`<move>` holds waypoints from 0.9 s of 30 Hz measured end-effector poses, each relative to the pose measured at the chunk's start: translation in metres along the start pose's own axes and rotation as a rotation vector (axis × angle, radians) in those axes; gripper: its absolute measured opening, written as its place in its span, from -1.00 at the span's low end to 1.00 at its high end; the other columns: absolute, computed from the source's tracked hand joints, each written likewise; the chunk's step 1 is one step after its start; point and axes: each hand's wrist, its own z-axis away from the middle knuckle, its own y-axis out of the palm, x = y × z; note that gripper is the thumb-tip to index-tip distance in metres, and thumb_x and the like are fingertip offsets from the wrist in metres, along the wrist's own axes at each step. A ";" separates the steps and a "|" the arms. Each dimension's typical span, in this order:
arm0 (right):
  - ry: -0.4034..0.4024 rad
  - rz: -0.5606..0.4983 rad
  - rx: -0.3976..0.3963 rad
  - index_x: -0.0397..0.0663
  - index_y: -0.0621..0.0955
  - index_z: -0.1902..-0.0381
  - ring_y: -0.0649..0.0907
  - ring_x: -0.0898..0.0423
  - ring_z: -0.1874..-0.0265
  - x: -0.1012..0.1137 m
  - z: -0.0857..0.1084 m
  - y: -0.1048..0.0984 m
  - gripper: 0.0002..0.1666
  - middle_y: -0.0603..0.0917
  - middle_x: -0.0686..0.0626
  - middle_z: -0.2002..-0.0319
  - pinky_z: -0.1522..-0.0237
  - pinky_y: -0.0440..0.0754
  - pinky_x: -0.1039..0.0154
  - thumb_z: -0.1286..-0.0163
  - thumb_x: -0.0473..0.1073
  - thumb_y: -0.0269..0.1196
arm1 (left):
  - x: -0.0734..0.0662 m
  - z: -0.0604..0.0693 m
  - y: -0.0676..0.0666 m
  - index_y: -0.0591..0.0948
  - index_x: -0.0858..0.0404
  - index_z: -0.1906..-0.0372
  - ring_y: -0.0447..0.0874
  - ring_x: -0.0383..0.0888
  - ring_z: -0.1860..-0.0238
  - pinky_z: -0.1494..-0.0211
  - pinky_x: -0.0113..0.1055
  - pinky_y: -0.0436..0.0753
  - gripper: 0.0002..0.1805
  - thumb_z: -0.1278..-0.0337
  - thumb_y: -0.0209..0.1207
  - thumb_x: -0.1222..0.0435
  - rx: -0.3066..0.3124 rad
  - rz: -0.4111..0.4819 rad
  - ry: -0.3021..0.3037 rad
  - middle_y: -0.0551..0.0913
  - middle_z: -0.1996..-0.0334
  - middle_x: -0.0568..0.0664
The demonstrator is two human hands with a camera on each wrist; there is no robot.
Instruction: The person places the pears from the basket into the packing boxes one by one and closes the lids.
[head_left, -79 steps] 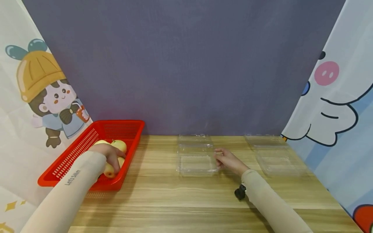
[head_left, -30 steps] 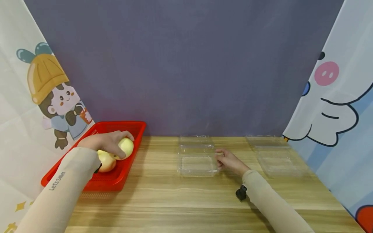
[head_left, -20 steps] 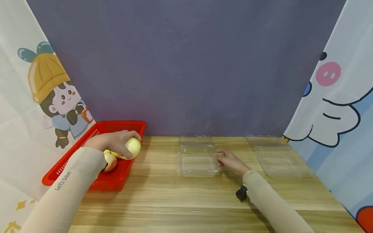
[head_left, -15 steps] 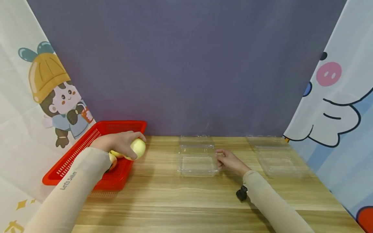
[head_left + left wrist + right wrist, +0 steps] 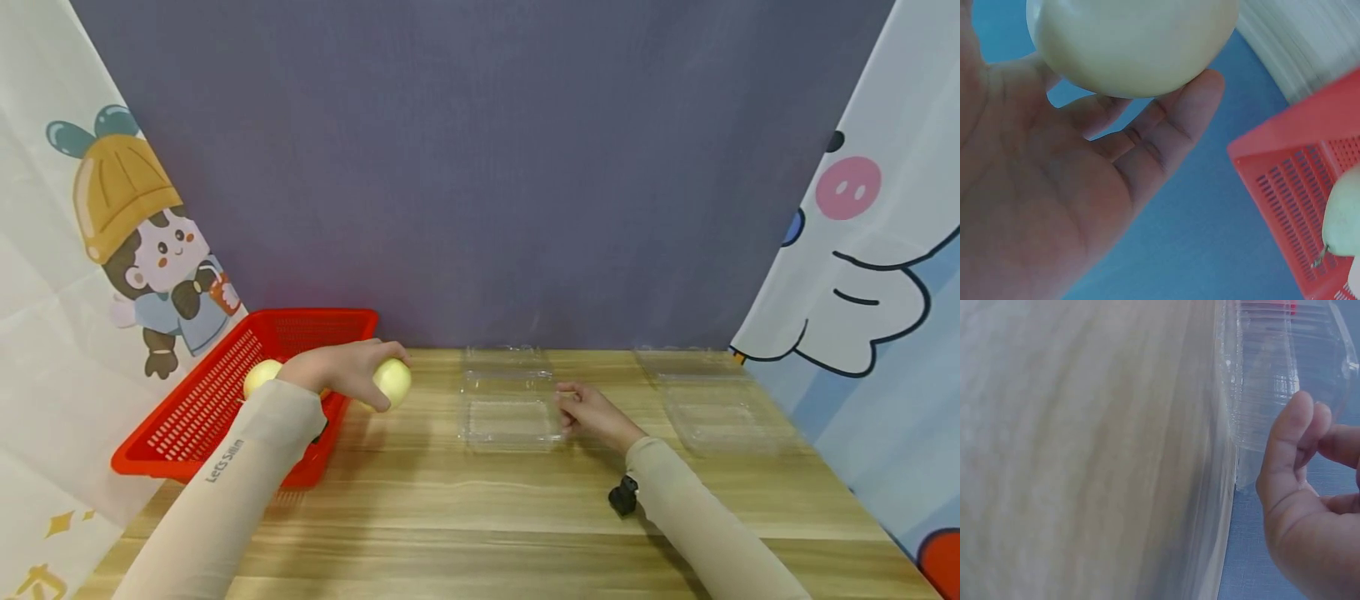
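Bench (image 5: pixel 465 533) carried red basket (image 5: pixel 202 404) at left edge; clear container (image 5: pixel 510 418) by back edge, rim pinched by right grip (image 5: pixel 596 414). Yellow fruit (image 5: pixel 393 383): over bench beside basket, clasped by left grip (image 5: pixel 345 371); seemed firm, smooth, bruisable, best held round widest girth.

We see a striped wood table (image 5: pixel 480 517), with light shining on its top. Behind the table, we see a plain grey wall (image 5: pixel 480 167). Left of the table is a white sheet (image 5: pixel 45 275) with a cartoon kid (image 5: pixel 142 242). Right of the table, a blue and white sheet (image 5: pixel 885 292) shows a pink snout (image 5: pixel 848 187).
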 end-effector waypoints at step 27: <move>-0.002 0.013 -0.016 -0.46 0.10 -0.48 0.48 0.12 0.48 -0.001 0.001 0.000 -0.36 0.46 -0.08 0.43 0.37 0.64 0.20 -0.63 -0.23 -0.02 | -0.032 -0.054 0.038 0.50 0.01 -0.24 0.51 -0.05 0.12 0.19 -0.18 0.59 -0.32 0.15 0.36 0.22 -0.036 0.061 0.136 0.48 -0.02 0.00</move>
